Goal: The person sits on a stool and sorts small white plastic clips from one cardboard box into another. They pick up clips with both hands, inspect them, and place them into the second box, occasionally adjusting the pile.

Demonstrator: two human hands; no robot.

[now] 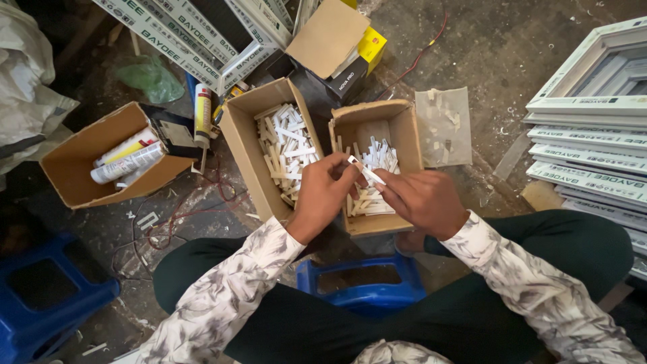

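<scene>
From where I watch, the nearest thing is the blue plastic stool (364, 286) at 6 o'clock, between my knees, on the workshop floor (512, 47). Just above it both hands meet over the right-hand cardboard box (404, 128). My left hand (325, 192) and right hand (424, 199) each pinch one end of a single white plastic strip (364, 172), which slants from the left fingertips down toward the right ones; both grips are narrow, closed on that strip. It hangs just above the heap of like strips (374, 195) in this box, apart from them as far as I can tell.

I judge the step in hand to be handling one strip taken from the pile, perhaps checking or sorting it. The next move calls for one hand to let go so the other can carry the piece.

At 11 o'clock of the hands lies a second cardboard box (246, 135) with more white strips (286, 145). Farther, at 9 o'clock, a third box (74, 178) holds sealant tubes (128, 162). At 3 o'clock white window frame profiles (593, 145) are stacked.
</scene>
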